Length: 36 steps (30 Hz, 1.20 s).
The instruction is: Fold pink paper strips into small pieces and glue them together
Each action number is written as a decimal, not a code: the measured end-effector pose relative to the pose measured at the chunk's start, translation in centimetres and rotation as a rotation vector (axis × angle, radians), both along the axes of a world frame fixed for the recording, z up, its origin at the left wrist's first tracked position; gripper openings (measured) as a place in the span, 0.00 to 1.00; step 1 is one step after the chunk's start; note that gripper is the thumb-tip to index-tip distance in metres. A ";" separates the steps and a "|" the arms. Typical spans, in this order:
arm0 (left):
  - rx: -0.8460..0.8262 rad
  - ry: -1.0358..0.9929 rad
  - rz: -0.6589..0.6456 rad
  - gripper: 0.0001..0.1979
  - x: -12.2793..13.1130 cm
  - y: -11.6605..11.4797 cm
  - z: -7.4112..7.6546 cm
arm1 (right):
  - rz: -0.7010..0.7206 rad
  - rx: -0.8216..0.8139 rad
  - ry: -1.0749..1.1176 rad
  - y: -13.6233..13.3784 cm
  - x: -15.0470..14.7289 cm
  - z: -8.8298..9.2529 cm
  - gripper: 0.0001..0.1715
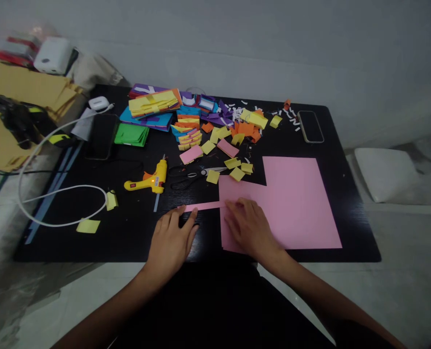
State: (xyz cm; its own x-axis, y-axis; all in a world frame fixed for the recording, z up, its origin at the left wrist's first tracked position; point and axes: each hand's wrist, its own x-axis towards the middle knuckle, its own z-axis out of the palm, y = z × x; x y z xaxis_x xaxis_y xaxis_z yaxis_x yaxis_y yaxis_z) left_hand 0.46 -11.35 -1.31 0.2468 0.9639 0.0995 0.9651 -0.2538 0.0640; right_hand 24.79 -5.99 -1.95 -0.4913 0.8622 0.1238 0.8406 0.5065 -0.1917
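Observation:
A large pink paper sheet (295,203) lies on the black table (128,237), with a notch cut from its upper left and a narrow pink strip (204,206) running out to the left. My right hand (248,228) lies flat on the sheet's left part, fingers stretched toward the strip's root. My left hand (174,240) rests on the table, fingers spread, its fingertips at the strip's left end. Black-handled scissors (193,175) lie just beyond the hands.
A yellow glue gun (150,180) lies left of the scissors with a white cable (55,194) looping left. Stacks of coloured paper (153,104) and many small cut pieces (233,131) fill the table's far side. A phone (310,126) lies far right, another dark phone (102,135) far left.

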 end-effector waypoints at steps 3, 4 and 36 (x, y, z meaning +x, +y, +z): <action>0.012 -0.005 -0.004 0.20 -0.1 0.0 0.1 | 0.001 -0.002 0.023 0.2 0.7 -0.1 0.22; 0.014 -0.009 -0.006 0.20 -0.1 0.1 0.1 | -0.004 0.006 0.028 0.3 0.9 -0.1 0.22; -0.002 0.077 0.044 0.21 -0.3 -0.3 0.4 | -0.112 0.128 0.190 1.4 3.0 -1.2 0.15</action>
